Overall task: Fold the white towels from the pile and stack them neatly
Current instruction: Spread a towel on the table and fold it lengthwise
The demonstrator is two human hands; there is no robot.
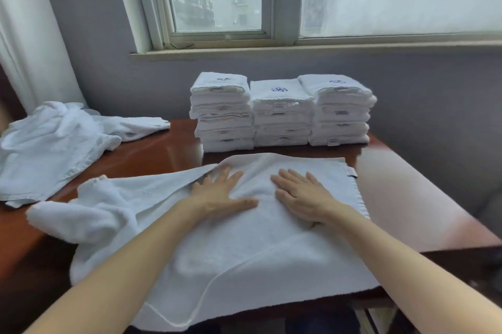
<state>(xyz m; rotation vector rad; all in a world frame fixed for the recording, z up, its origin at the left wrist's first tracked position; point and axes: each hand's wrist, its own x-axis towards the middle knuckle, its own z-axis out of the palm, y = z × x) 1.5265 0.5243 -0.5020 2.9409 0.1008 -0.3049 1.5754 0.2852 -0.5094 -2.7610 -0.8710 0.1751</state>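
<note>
While the left hand [220, 192] and right hand [301, 195] lay flat, fingers straight, on the towel [244, 257], its near edge overhung the bench [402, 197]; folded stacks [282, 113] stood beyond them.

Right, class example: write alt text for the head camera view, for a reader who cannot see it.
A person's left hand and right hand press flat on a white towel spread over a wooden table. Behind it stand three stacks of folded towels; an unfolded pile lies at the left.
</note>
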